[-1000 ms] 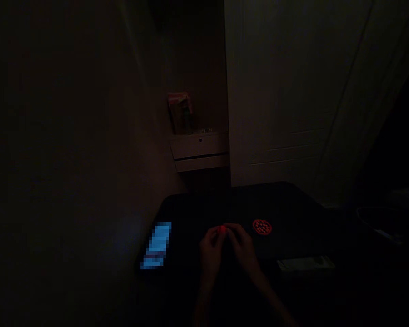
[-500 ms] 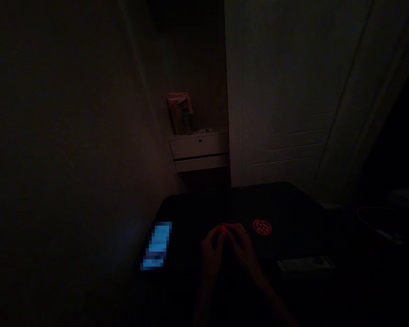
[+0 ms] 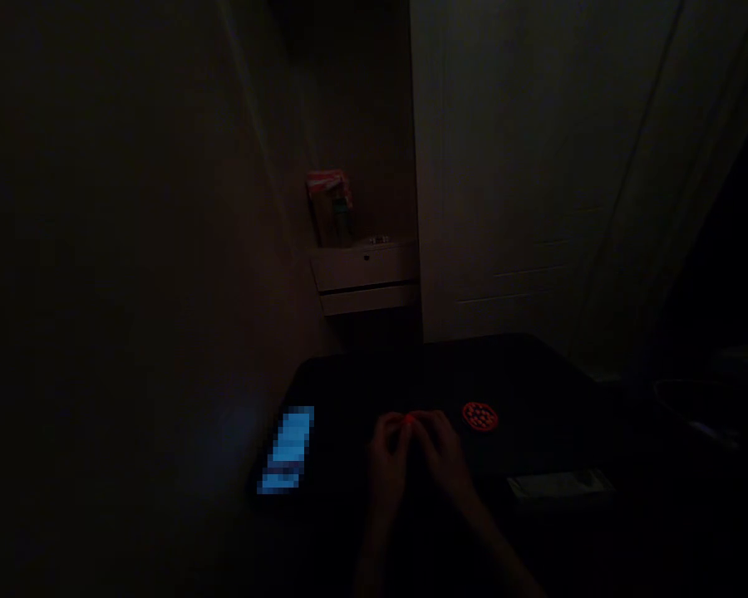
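Observation:
In dim light, my left hand (image 3: 387,448) and my right hand (image 3: 440,444) meet fingertip to fingertip above a dark table (image 3: 386,378). Both are closed in a pinch around a small glowing red thing (image 3: 408,419), whose shape is mostly hidden by the fingers. Just right of my right hand lies a round red-rimmed dish or disc (image 3: 479,416) with several small reddish pieces inside its rim. I cannot make out what those pieces are.
A lit, blurred-out screen (image 3: 287,448) lies at the table's left edge. A pale flat box (image 3: 561,484) is at the near right edge. Behind stand a drawer unit (image 3: 367,270) with a red-topped package (image 3: 329,208) on it and a large pale door panel (image 3: 504,166). A wall rises on the left.
My hands stay together in nearly the same place, with only slight finger shifts around the red glow. The round disc and the screen have not moved.

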A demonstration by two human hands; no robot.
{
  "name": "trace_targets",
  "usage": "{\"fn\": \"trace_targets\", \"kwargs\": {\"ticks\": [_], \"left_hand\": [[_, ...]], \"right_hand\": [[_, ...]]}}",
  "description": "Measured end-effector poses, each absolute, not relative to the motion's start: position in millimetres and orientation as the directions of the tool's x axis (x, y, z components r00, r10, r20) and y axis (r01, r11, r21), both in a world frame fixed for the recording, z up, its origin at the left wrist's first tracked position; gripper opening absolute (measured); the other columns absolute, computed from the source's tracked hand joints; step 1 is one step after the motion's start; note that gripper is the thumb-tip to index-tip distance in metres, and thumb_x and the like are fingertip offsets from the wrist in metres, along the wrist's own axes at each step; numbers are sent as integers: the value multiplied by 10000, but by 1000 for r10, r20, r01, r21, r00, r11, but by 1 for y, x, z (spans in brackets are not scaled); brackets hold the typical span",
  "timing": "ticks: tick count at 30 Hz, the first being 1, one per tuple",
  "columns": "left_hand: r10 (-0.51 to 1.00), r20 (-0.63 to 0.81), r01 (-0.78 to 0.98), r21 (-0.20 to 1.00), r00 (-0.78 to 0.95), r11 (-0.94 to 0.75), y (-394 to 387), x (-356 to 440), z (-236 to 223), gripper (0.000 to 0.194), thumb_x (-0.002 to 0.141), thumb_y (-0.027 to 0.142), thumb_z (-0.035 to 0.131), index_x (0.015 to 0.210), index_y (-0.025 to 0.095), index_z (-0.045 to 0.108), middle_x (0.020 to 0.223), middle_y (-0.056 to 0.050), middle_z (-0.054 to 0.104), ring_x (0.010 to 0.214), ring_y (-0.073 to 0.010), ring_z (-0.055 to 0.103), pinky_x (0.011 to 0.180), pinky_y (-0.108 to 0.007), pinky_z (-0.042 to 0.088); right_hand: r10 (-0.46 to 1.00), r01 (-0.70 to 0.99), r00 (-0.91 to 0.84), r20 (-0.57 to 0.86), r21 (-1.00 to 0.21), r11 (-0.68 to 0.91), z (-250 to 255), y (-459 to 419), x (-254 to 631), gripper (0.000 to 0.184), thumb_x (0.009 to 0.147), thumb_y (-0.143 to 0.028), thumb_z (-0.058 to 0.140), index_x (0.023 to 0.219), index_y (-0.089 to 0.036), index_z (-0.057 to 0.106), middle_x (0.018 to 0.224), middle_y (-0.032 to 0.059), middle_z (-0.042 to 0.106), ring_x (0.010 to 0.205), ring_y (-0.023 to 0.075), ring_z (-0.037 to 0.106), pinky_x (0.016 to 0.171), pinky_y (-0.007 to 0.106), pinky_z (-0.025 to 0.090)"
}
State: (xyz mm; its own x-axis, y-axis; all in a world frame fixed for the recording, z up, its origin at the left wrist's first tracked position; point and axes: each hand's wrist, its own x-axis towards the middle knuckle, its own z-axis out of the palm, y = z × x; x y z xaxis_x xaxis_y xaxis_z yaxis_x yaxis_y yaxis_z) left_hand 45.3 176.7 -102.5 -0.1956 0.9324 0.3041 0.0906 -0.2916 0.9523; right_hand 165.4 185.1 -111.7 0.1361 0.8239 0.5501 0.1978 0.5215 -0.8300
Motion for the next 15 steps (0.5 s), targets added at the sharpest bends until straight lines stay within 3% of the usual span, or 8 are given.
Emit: {"fn": "trace_targets", "kwargs": {"ticks": [15], "left_hand": [[929,312,124,948,-198,-292,173,46,-97,321,891,513,675,920,194,653,865,-63,748,830,-221,724,761,-313,550]], "right_hand": [[816,223,109,568,-814,537,-109,182,165,228,1012,-398,546,1045,-251,717,1037,76,727,983,249,676,899,395,546]]}}
